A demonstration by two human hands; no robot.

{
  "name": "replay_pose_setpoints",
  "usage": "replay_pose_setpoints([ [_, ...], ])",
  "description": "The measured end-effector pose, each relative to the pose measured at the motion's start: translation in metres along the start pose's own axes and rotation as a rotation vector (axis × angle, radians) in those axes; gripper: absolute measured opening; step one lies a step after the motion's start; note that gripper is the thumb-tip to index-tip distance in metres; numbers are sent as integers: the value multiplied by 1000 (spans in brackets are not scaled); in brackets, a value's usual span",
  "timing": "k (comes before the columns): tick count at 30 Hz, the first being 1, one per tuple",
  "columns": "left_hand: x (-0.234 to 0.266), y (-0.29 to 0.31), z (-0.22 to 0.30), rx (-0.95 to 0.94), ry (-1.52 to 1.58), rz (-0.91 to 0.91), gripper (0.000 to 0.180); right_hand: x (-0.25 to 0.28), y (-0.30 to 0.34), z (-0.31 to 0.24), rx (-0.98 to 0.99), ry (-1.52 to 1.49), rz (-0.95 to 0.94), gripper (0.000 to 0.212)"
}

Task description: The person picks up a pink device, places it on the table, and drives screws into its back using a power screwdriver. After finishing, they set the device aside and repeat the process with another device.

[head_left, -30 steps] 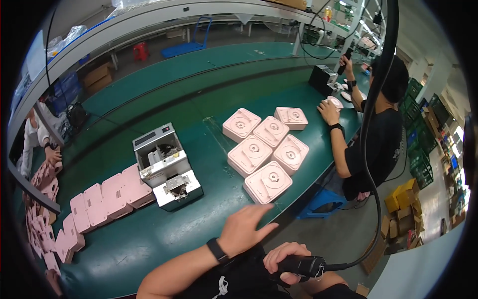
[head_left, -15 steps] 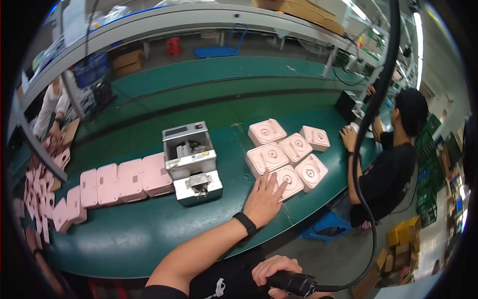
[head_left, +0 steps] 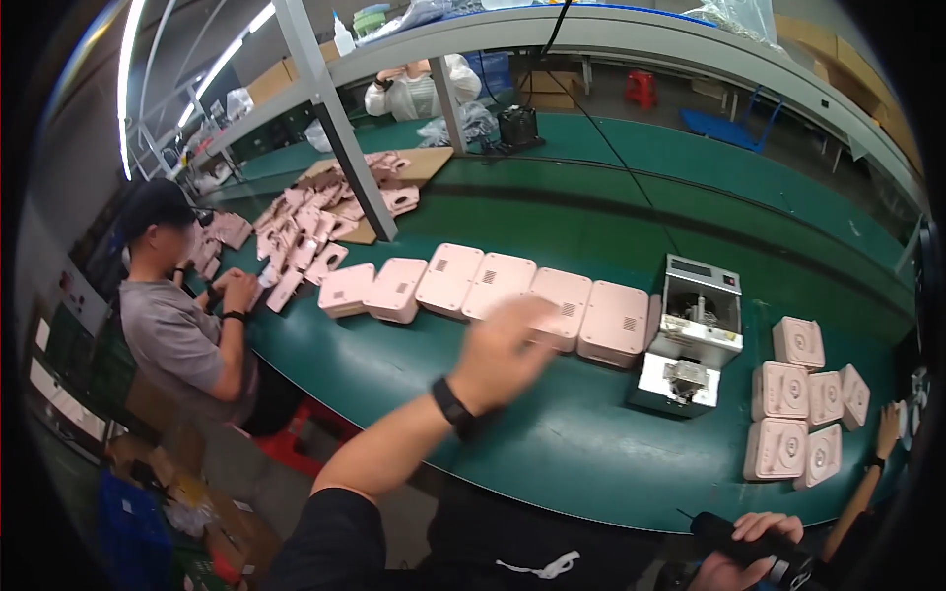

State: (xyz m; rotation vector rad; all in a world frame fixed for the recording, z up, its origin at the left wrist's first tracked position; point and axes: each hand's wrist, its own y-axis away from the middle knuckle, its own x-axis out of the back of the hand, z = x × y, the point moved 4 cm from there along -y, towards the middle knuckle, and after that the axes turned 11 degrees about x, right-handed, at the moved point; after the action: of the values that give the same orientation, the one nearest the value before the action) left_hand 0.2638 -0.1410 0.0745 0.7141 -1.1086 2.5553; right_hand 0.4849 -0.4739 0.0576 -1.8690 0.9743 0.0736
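My left hand [head_left: 505, 353], smeared by motion, hovers over a row of pale pink plastic boxes [head_left: 451, 280]. Its thumb stands apart from the fingers and I see nothing held; whether it touches a box [head_left: 562, 298] beneath it is unclear. At the lower right, my right hand [head_left: 767, 530] is wrapped round a black electric screwdriver [head_left: 717, 533], whose thin bit points left. A silver and white screw feeder machine [head_left: 702, 313] stands at the right end of the row. Beyond it sits a cluster of pink boxes [head_left: 780, 391] with round recesses facing up.
Loose pink plastic parts [head_left: 313, 219] are heaped on cardboard at the far left. Near them sits a co-worker [head_left: 182, 315] in a cap. Another person's hand [head_left: 892, 430] is at the right edge. A grey metal post [head_left: 345, 138] rises from the green table [head_left: 552, 448].
The view has swung left. My left hand has left the clustered boxes on the right and moved over to the row left of the machine. My right hand still grips the screwdriver.
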Motion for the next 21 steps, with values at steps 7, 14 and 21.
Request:
replay_pose_setpoints([
  [7, 211, 0, -235, 430, -745, 32, 42, -18, 2, 19, -193, 178, -17, 43],
  [14, 241, 119, -241, 465, -952, -23, 56, 4, 22, 40, -260, 202, 33, 41],
  [21, 174, 149, -99, 368, -811, -183, 66, 13, 6, 38, -252, 234, 235, 41],
])
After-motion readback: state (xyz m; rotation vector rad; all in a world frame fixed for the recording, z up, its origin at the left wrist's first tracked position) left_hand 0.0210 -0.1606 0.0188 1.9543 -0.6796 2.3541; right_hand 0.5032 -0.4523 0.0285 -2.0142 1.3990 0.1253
